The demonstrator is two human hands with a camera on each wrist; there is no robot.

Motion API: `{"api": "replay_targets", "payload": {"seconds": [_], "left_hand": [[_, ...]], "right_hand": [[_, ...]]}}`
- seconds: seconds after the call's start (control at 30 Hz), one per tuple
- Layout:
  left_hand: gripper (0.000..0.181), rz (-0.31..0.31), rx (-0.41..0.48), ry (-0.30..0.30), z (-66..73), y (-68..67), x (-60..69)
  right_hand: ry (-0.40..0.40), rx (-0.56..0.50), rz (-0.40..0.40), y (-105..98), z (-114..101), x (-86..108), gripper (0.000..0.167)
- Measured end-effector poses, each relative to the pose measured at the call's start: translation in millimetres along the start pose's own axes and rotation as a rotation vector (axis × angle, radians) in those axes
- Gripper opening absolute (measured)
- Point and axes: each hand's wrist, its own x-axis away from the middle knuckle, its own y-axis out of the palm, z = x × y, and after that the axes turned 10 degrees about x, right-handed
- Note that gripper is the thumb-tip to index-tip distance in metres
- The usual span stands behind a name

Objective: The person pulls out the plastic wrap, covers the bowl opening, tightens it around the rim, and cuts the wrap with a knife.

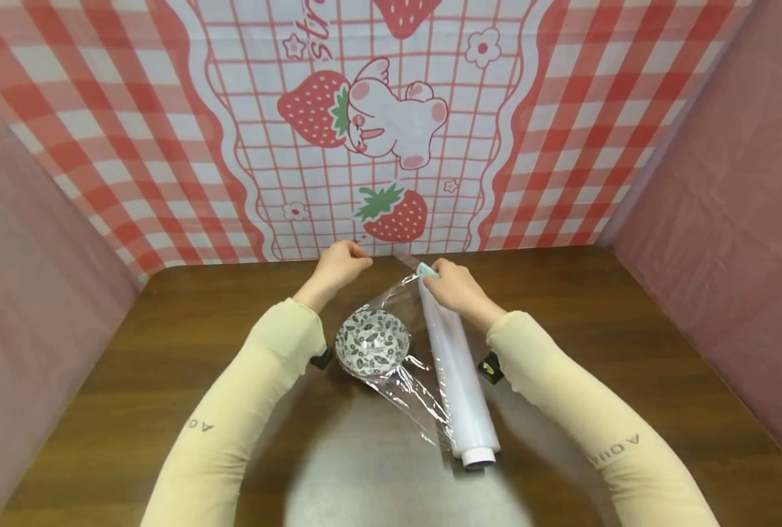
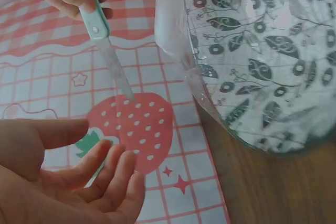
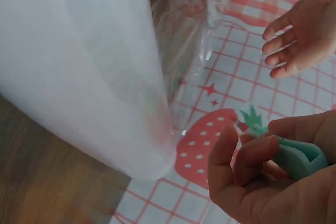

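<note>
My left hand (image 1: 338,267), fingers loosely relaxed and empty, is just beyond the patterned bowl (image 1: 372,342) on the desk (image 1: 134,380). Clear film (image 1: 423,395) stretches from the bowl to the roll (image 1: 461,377); my right hand (image 1: 459,287) grips a green-handled knife (image 1: 426,271) at its far end.

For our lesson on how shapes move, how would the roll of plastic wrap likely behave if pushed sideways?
The roll would probably turn, being a cylinder lying on the table. The pulled-out wrap looks thin and clear, so likely floppy. A push might also tug the bowl, since the wrap reaches it.
</note>
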Motion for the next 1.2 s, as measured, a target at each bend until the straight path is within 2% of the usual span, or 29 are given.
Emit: {"api": "replay_targets", "payload": {"seconds": [0.1, 0.23, 0.3, 0.4, 0.47, 0.57, 0.6, 0.7, 0.73, 0.77, 0.83, 0.87, 0.93, 1.0, 1.03, 1.07, 1.1, 1.13, 1.2], "left_hand": [[0.029, -0.019, -0.067, 0.009, 0.6, 7.6, -9.5], [0.024, 0.066, -0.101, 0.053, -0.2, 17.4, -20.2], [0.022, 0.098, -0.116, 0.052, -0.8, 21.1, -23.6], [0.017, 0.056, -0.147, 0.016, -3.7, 27.0, -31.6], [0.018, -0.011, -0.176, -0.013, -6.6, 33.0, -37.8], [0.026, -0.099, -0.201, 0.013, -39.7, 59.0, -77.6], [0.027, -0.135, -0.205, -0.003, -52.8, 69.8, -93.7], [0.033, -0.18, -0.24, 0.04, -97.3, 105.3, -144.8], [0.034, -0.213, -0.239, 0.009, -102.1, 110.9, -151.4], [0.035, -0.226, -0.232, 0.01, -108.9, 116.0, -158.4], [0.037, -0.234, -0.179, 0.004, -115.1, 119.8, -163.8], [0.039, -0.224, -0.161, 0.006, -116.2, 119.6, -163.6], [0.038, -0.214, -0.118, -0.051, -108.6, 113.9, -154.9], [0.034, -0.15, -0.12, -0.042, -96.8, 108.9, -141.8], [0.033, -0.147, -0.126, -0.069, -84.7, 103.1, -130.1], [0.032, -0.128, -0.127, -0.057, -72.6, 97.6, -116.8], [0.029, -0.126, -0.128, -0.07, -58.3, 90.9, -102.5], [0.027, -0.106, -0.134, -0.039, -47.2, 84.8, -88.4], [0.021, -0.097, -0.134, -0.038, -23.0, 72.1, -62.2]], "right_hand": [[0.038, -0.007, -0.017, 5, -1, -5.9, 0.031], [0.066, -0.022, -0.034, 9, -3, -10.6, 0.028], [0.069, -0.01, -0.04, 10, -4, -12.0, 0.028], [0.067, 0.031, -0.039, 12, -3, -13.3, 0.029], [0.068, 0.041, -0.04, 13, -1, -13.7, 0.03], [0.079, 0.043, -0.049, 16, 1, -14.3, 0.032], [0.082, 0.046, -0.053, 17, 2, -14.5, 0.033], [0.09, 0.063, -0.068, 21, 2, -14.7, 0.035], [0.091, 0.071, -0.07, 22, 2, -14.8, 0.035], [0.091, 0.077, -0.071, 23, 1, -14.8, 0.036], [0.09, 0.081, -0.075, 24, 0, -15.1, 0.039], [0.091, 0.081, -0.076, 24, 0, -15.1, 0.039], [0.093, 0.087, -0.074, 25, -1, -15.2, 0.041], [0.096, 0.095, -0.07, 25, -1, -15.3, 0.041], [0.098, 0.098, -0.066, 25, -1, -15.4, 0.04], [0.097, 0.099, -0.062, 25, -1, -15.5, 0.039], [0.094, 0.102, -0.057, 26, -1, -15.8, 0.038], [0.09, 0.104, -0.051, 26, -1, -16.1, 0.036], [0.069, 0.117, -0.041, 27, -1, -16.5, 0.032]]}}
